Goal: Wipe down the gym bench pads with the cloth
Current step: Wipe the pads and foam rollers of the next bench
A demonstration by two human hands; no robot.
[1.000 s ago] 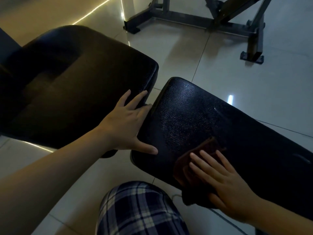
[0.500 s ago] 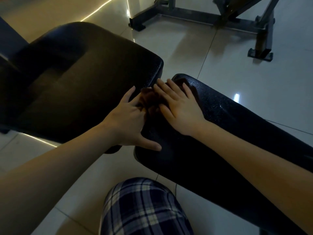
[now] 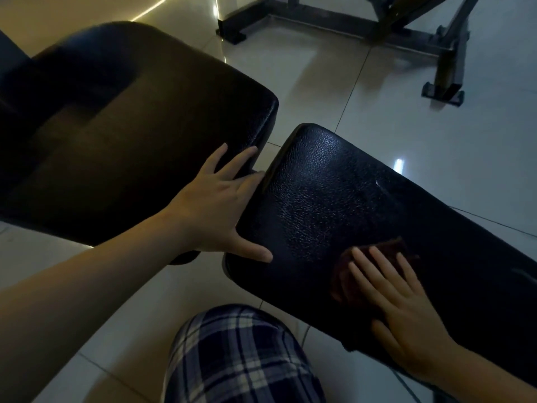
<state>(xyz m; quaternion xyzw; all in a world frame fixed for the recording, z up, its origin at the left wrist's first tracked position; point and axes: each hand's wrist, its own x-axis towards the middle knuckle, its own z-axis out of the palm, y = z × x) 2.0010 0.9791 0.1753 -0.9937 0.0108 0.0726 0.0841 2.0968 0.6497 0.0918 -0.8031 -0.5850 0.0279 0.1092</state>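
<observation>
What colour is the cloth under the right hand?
The cloth is dark reddish brown; the head view shows it.

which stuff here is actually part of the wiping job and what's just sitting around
Part of the job:
cloth, flat under the right hand
long pad it lies on
wide pad, touched by the left hand

Just there:
metal gym frame
tiled floor
checked trouser knee

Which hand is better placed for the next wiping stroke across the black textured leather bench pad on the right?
Right. The right hand lies flat on the reddish-brown cloth, pressing it onto the black textured pad. The left hand only braces across the gap beside the other black pad, holding no cloth.
</observation>
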